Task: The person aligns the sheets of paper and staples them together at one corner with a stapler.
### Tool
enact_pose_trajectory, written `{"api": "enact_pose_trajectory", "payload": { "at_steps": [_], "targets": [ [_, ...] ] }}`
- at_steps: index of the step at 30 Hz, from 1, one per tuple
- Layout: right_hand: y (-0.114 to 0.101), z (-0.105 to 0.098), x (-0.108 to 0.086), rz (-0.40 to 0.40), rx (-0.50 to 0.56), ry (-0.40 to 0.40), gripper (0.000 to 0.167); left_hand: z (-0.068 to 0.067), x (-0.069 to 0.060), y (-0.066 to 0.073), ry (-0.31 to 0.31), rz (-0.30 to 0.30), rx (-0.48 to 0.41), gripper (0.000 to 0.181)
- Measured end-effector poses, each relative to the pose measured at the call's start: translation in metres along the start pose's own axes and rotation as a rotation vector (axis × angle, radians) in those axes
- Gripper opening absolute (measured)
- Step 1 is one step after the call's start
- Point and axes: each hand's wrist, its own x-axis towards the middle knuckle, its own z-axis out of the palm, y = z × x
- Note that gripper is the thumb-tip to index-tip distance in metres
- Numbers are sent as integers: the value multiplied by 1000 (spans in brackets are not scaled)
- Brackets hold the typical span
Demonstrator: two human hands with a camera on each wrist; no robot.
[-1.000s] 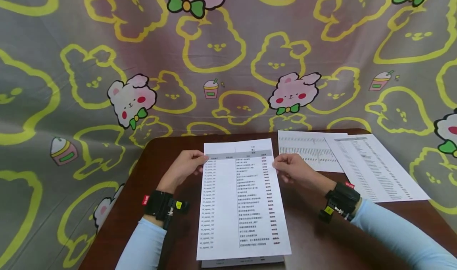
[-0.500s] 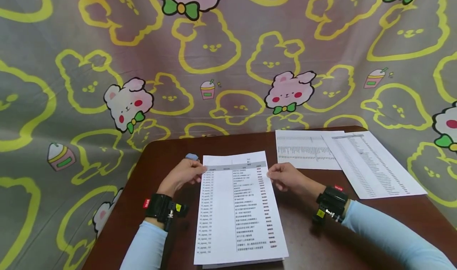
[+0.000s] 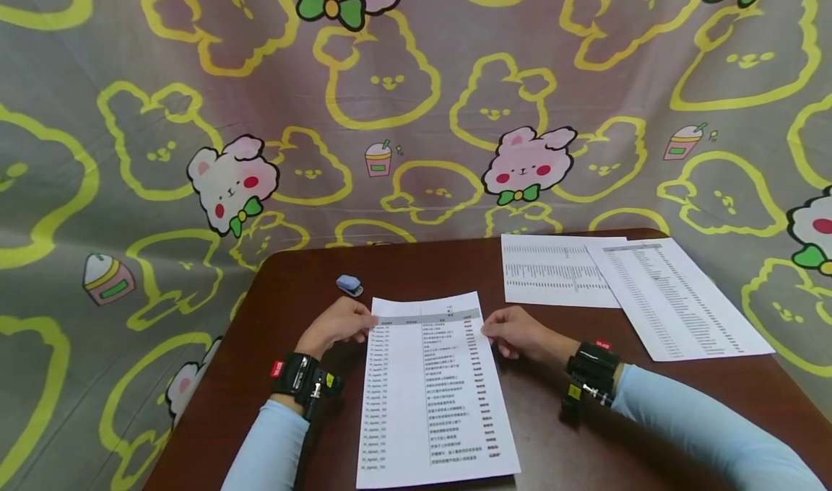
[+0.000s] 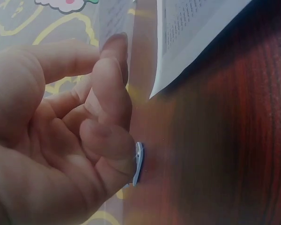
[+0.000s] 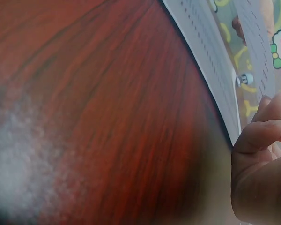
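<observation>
A printed sheet of paper (image 3: 422, 383) with a grey header band is held up by both hands near its top corners. My left hand (image 3: 339, 323) pinches its left edge, and my right hand (image 3: 516, 331) pinches the right edge between thumb and fingers. Under it lies another printed sheet (image 4: 192, 28), seen in the left wrist view and mostly hidden in the head view. The right wrist view shows the held sheet (image 5: 255, 47) apart from the lower sheet (image 5: 208, 56). Just beyond my left hand sits a small blue stapler (image 3: 349, 285).
Two overlapping printed sheets, one at the back (image 3: 552, 274) and one in front of it (image 3: 682, 303), lie at the right of the dark brown table (image 3: 299, 274). A patterned curtain (image 3: 448, 101) hangs behind the table's back edge.
Both hands have brought the held sheet down and nearer, over the lower sheet. The stapler, hidden a second ago, now shows fully past the left hand.
</observation>
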Motion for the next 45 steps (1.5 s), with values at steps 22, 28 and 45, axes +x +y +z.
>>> {"api": "enact_pose_trajectory", "payload": {
  "at_steps": [22, 28, 45],
  "targets": [
    [2, 2, 8, 43, -112, 42, 13, 11, 9, -5, 36, -9, 23, 18],
    [2, 1, 10, 47, -135, 68, 12, 11, 11, -3, 32, -11, 29, 18],
    [3, -1, 12, 64, -120, 46, 10, 17, 12, -1, 26, -25, 27, 18]
  ]
}}
